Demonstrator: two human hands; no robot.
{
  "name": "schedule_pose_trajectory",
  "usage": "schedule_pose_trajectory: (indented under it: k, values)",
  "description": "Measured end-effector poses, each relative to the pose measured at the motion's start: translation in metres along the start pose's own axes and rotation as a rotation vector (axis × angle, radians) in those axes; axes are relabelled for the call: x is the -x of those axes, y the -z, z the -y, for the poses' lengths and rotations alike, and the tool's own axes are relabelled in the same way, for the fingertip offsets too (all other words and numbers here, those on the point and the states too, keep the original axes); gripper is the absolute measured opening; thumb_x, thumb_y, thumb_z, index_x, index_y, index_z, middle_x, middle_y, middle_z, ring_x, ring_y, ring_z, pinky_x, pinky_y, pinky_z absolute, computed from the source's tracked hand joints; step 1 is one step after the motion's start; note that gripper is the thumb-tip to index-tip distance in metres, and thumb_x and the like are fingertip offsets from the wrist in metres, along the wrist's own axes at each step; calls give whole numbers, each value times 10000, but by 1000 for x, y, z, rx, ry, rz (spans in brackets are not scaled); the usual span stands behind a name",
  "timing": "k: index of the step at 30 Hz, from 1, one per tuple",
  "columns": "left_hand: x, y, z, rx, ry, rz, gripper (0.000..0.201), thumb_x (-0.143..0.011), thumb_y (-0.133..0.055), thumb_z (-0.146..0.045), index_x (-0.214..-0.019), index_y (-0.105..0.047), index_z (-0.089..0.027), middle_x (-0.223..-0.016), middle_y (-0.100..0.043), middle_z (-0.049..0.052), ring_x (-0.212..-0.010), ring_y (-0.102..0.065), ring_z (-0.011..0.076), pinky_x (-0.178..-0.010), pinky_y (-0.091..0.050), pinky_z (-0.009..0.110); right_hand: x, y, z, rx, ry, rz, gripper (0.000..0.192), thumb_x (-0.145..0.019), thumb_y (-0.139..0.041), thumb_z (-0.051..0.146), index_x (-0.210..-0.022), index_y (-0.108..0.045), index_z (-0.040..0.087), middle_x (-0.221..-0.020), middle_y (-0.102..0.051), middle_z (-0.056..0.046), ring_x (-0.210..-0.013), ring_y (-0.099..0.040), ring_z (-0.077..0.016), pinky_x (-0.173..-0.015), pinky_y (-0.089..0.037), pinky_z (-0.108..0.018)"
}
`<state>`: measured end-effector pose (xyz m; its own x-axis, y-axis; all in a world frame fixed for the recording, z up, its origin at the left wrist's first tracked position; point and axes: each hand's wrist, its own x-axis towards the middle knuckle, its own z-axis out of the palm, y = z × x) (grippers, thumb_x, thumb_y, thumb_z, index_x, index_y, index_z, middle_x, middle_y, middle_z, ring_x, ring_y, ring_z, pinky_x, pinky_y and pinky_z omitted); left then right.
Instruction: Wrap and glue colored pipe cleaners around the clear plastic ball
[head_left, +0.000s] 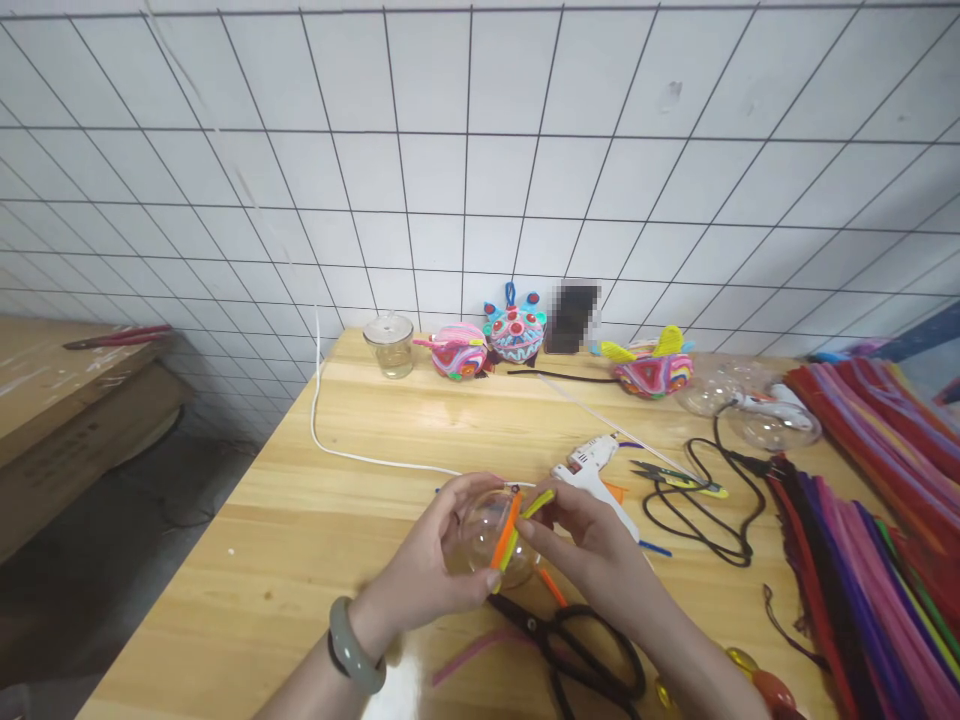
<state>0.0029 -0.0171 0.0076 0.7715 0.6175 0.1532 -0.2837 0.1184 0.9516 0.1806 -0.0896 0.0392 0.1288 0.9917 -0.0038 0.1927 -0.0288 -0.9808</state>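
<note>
My left hand (457, 550) is wrapped around a clear plastic ball (480, 528), its thumb at the lower end of an orange pipe cleaner (507, 530) that lies across the ball. A yellow pipe cleaner (537, 503) runs alongside the orange one, pinched near its upper part by my right hand (574, 530). Just below the hands, black-handled scissors (577, 650) lie on the wooden table (360, 530). A pink pipe cleaner (472, 655) rests by the blades, and another orange piece (553, 587) shows between ball and scissors.
A white glue gun (592, 470) lies behind my right hand, near a black cord (705, 500) and a yellow cutter (690, 482). Bundles of coloured pipe cleaners (847, 560) cover the right side. Decorated balls (516, 333) and a glass jar (391, 350) stand along the tiled wall.
</note>
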Motion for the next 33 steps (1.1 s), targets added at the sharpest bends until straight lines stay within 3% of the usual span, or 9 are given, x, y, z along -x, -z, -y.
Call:
schedule_pose_trajectory:
  k: [12, 18, 21, 27, 33]
  values:
    - [-4, 2, 7, 121, 87, 20, 609, -756, -761, -209, -1288, -475, -291, -1392, -508, 115, -1307, -465, 305, -1069, -373, 466, -11, 0, -7, -178, -140, -33, 175, -699, -739, 351, -751, -663, 203, -705, -651, 0, -703, -588, -190, -679, -455, -320]
    - [-4, 1, 4, 96, 59, 13, 612, -747, -770, -228, -1287, -485, -276, -1374, -515, 118, -1308, -463, 299, -1081, -366, 453, -7, -3, 6, -292, -184, 8, 311, -673, -778, 454, -819, -636, 218, -823, -709, -24, -856, -660, -235, -800, -487, -362]
    - [-3, 1, 3, 89, 61, 16, 607, -756, -763, -212, -1291, -485, -286, -1385, -510, 108, -1312, -463, 286, -1097, -349, 445, -5, -6, 13, -370, -227, 56, 350, -695, -742, 515, -836, -605, 226, -771, -717, -7, -745, -683, -205, -731, -508, -343]
    - [-3, 3, 5, 156, 57, 46, 611, -770, -755, -262, -1317, -484, -289, -1382, -511, 108, -1307, -464, 302, -1081, -365, 459, -4, -9, 8, -398, -277, 23, 282, -683, -758, 417, -804, -597, 220, -742, -694, 29, -625, -626, -132, -564, -437, -233]
    - [-3, 7, 10, 177, 109, 15, 542, -824, -701, -332, -1323, -491, -304, -1344, -579, 103, -1288, -495, 303, -1068, -370, 454, -4, -13, 0, -361, -268, -8, 238, -730, -708, 400, -836, -596, 219, -743, -706, 22, -666, -641, -149, -575, -426, -243]
